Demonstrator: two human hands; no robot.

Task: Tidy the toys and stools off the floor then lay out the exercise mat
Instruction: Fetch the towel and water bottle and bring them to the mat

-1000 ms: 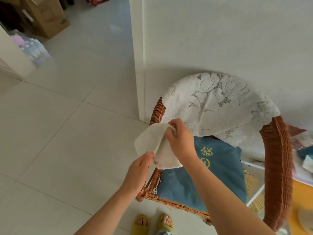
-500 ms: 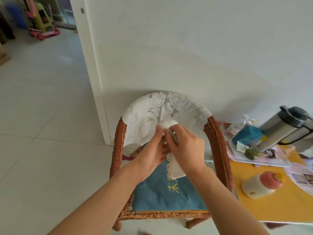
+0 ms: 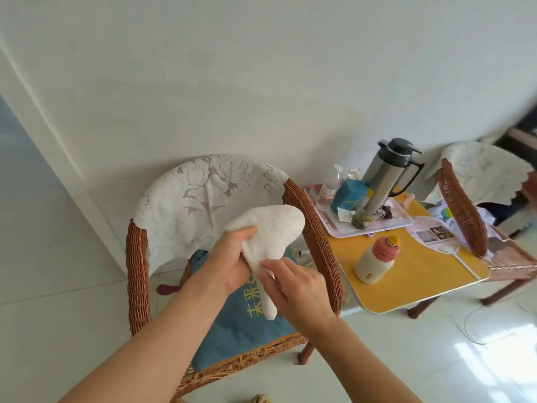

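A soft white cloth (image 3: 273, 228) is held up over a wicker armchair (image 3: 316, 245). My left hand (image 3: 232, 257) grips its upper part, fingers curled round the fabric. My right hand (image 3: 293, 283) pinches the lower part, and a narrow tail of the cloth hangs down below it. Both hands are above the chair's blue seat cushion (image 3: 241, 327) with yellow characters. A white lace cover (image 3: 203, 199) drapes the chair's back. No toys, stools or exercise mat can be seen.
To the right of the chair a yellow-topped low table (image 3: 412, 274) carries a tray (image 3: 343, 228) with a steel thermos jug (image 3: 383, 175), a blue box and bottles, plus a cream bottle with a pink cap (image 3: 377, 257). A second wicker chair (image 3: 465, 210) stands far right. Pale tiled floor (image 3: 58, 286) lies to the left.
The view has swung right, bringing the table and second chair in. The cloth has been turned in my hands: the left now grips its top and the right has dropped to its lower part.
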